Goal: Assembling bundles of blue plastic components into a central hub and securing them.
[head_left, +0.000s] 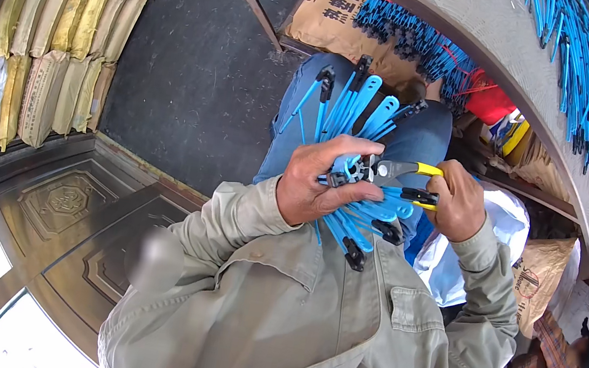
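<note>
My left hand (308, 178) is closed around the middle of a bunch of blue plastic strips (359, 106) with black end pieces. The strips fan out above and below my fingers, over my lap. In my right hand (463, 203) is a pair of cutting pliers (424, 169) with yellow handles, held apart by my grip. The pliers' metal jaws are at the centre of the bunch, between my left thumb and fingers. Whether the jaws are biting on a strip cannot be made out.
A table (482, 21) at upper right bears many blue strips (583, 91). More blue bundles (403, 32) lie beneath it near brown sacks. A white bag (501, 217) is beside my right arm. Stacked sacks (67, 17) stand left; another person (547, 366) is at lower right.
</note>
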The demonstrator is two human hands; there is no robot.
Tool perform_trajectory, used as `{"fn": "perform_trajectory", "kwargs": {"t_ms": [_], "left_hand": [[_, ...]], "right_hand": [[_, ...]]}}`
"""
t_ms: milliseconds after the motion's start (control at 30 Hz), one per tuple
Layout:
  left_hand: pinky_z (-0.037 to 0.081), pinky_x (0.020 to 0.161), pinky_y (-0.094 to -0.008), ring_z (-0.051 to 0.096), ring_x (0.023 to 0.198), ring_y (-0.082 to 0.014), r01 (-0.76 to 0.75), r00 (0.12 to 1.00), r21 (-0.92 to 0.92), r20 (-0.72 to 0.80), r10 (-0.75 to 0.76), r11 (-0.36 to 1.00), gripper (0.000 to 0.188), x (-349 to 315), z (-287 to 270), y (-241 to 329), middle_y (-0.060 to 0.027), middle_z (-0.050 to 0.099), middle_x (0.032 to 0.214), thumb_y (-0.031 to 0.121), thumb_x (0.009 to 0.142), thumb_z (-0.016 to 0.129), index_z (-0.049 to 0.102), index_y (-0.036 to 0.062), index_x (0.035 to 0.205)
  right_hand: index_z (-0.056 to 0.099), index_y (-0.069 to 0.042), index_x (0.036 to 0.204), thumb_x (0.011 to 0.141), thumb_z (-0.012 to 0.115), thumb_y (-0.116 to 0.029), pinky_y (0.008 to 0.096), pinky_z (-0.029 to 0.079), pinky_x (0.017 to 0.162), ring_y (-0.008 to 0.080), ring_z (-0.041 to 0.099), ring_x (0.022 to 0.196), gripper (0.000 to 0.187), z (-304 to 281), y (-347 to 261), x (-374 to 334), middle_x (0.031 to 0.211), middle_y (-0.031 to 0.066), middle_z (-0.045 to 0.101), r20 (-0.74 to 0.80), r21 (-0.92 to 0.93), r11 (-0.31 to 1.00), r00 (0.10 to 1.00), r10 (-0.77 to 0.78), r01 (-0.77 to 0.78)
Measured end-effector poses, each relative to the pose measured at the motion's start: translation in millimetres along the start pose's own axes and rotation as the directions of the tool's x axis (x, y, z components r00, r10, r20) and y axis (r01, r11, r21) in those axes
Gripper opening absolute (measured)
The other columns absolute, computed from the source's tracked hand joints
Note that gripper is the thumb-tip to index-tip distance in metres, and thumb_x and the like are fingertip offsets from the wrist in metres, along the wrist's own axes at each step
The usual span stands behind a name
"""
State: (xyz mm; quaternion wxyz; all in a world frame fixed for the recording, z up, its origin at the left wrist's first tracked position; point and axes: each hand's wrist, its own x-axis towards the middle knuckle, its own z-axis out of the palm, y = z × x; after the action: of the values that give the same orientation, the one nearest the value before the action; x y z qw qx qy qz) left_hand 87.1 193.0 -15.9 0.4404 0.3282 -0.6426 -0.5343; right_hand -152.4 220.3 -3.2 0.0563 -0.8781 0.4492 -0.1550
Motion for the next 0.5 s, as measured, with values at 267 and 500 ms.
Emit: {"fn": "perform_trajectory", "kwargs": {"t_ms": [267,500], "left_hand": [[0.044,0.063,-0.0269,0.054,0.067,-0.0165,0.021,0.945,-0.194,0.324,0.044,0.981,0.046,3,-23,-12,-0.0064,0.063,0.089,0.007,0.063,0.082,0.06,0.0025,0.103],[0.042,0.062,-0.0267,0.053,0.066,-0.0158,0.001,0.938,-0.308,0.331,0.106,0.951,0.046,2,-22,-21,-0.0057,0.063,0.087,0.007,0.062,0.082,0.06,0.0033,0.102]], "right_hand": [[0.046,-0.005,0.078,0.083,0.065,-0.019,0.0343,0.035,0.045,0.0248,0.046,0.047,0.024,-80,16,27,0.066,0.0071,0.054,0.643,0.659,0.582,0.758,-0.109,-0.476],[0.045,-0.003,0.084,0.086,0.062,-0.018,0.0374,0.034,0.044,0.0321,0.048,0.045,0.023,-98,17,50,0.059,0.0107,0.055,0.675,0.575,0.741,0.712,-0.19,-0.347]]}}
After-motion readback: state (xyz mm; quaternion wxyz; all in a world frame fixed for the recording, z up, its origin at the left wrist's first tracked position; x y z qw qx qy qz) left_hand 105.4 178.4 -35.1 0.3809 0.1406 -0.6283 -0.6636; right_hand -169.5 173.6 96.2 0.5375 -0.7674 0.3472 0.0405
